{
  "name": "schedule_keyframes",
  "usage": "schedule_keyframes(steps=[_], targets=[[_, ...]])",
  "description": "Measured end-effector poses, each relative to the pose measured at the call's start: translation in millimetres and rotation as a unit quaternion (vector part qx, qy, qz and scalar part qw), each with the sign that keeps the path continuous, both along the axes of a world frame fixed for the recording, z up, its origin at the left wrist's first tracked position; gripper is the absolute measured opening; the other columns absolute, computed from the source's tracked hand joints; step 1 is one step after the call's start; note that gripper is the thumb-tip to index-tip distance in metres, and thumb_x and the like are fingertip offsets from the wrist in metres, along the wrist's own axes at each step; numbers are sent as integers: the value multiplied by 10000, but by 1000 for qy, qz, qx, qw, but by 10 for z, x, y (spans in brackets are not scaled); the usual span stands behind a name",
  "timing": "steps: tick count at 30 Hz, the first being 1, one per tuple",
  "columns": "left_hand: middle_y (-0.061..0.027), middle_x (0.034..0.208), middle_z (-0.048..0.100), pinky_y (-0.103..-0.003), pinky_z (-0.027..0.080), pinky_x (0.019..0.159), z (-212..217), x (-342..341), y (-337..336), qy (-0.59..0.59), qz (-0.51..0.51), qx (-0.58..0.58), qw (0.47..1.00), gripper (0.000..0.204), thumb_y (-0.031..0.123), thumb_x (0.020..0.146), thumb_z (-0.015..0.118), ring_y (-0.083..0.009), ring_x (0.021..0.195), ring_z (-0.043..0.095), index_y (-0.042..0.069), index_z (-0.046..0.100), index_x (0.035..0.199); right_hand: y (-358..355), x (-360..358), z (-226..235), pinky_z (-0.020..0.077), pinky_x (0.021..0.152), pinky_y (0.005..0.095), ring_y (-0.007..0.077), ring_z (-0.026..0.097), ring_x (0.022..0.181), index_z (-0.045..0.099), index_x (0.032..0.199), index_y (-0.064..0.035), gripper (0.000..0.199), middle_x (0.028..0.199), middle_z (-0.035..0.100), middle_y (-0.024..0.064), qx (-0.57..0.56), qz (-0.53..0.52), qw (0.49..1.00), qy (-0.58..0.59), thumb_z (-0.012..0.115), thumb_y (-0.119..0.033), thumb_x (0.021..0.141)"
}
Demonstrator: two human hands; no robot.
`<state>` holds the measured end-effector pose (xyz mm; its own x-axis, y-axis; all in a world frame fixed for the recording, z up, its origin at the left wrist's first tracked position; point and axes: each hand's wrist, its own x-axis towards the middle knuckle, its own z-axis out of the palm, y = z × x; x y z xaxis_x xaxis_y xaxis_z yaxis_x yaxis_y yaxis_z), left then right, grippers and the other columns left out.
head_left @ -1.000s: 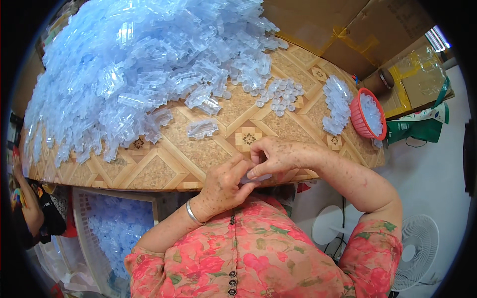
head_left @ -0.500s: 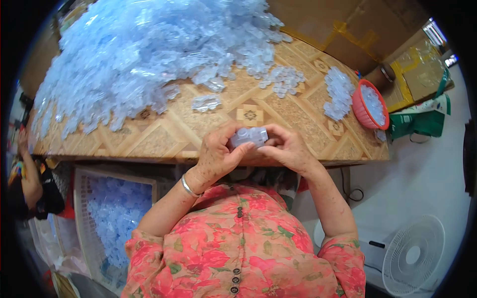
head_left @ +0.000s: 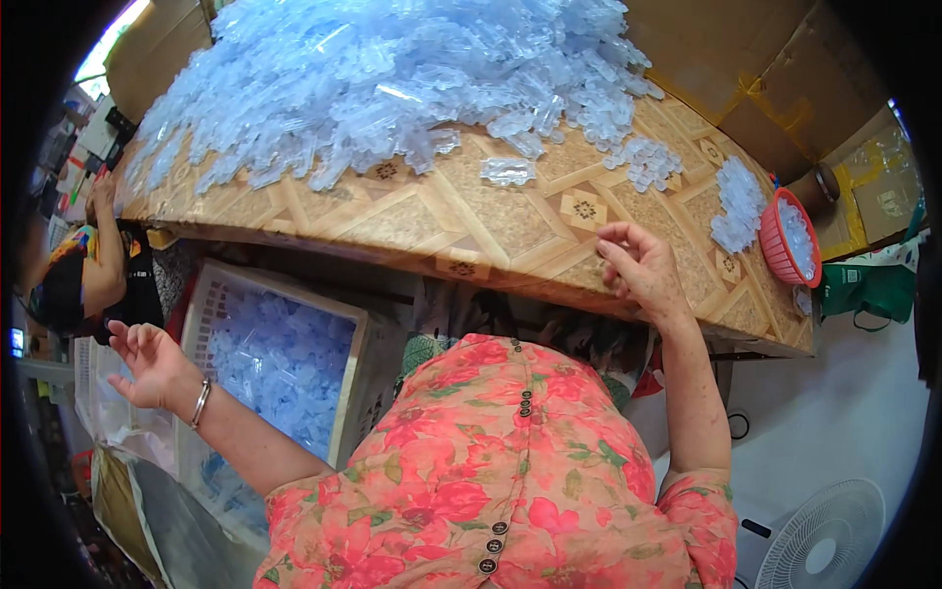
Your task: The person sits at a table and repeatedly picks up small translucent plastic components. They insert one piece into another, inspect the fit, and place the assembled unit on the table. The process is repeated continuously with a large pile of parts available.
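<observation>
The left hand hangs out to the left with fingers spread and nothing in them, beside the white crate of clear plastic pieces under the table. The right hand rests at the near edge of the patterned table, fingers loosely curled, holding nothing. One small clear plastic piece lies alone, short of the big far heap. A red basket sits far right; a white fan stands on the floor near right.

Patterned wooden table, cardboard boxes behind, white floor, white fan at lower right.
</observation>
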<state>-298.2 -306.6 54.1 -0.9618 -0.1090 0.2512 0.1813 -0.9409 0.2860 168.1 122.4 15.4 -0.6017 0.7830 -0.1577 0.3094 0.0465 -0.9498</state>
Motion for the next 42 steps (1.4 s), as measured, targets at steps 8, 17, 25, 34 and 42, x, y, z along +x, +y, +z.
schedule_keyframes(steps=[8,17,25,34,42], targets=[[-114,1041,722,-225,384,558,12,853,1289,38,-173,-205,963,305,274,1030,562,-106,684,511,-5,665,1099,156,-979,-21,521,861,418,301,663,958,680,1130,-89,298,1101,656,111,481,29,874,-62,732,-126,839],[-85,1009,713,-242,509,603,-312,1962,2793,396,-165,-550,716,324,198,973,660,-115,719,631,-14,641,1217,62,-712,5,518,884,380,296,644,1000,657,981,-24,135,1058,667,123,338,87,936,-35,691,-19,850],[-9,934,671,-188,413,515,-403,2578,3239,282,-608,-416,614,509,187,926,731,-41,672,588,27,551,1375,-170,-158,263,512,901,334,236,645,1014,665,1057,-33,181,1134,669,119,298,88,946,98,664,8,881],[-67,1098,682,-203,574,648,-341,2811,3236,59,-652,-366,661,341,155,945,707,-128,863,698,41,592,1245,740,878,-57,439,1021,447,351,574,1145,656,1187,-71,336,1192,638,137,563,-250,759,-209,697,-138,861],[-206,1235,641,-365,597,882,-360,3016,3342,27,-708,-279,648,454,383,1078,436,-280,1053,690,8,488,1329,806,1276,-199,427,1029,444,334,552,1170,661,1149,-99,314,1162,630,130,491,-304,750,-322,702,-186,850]])
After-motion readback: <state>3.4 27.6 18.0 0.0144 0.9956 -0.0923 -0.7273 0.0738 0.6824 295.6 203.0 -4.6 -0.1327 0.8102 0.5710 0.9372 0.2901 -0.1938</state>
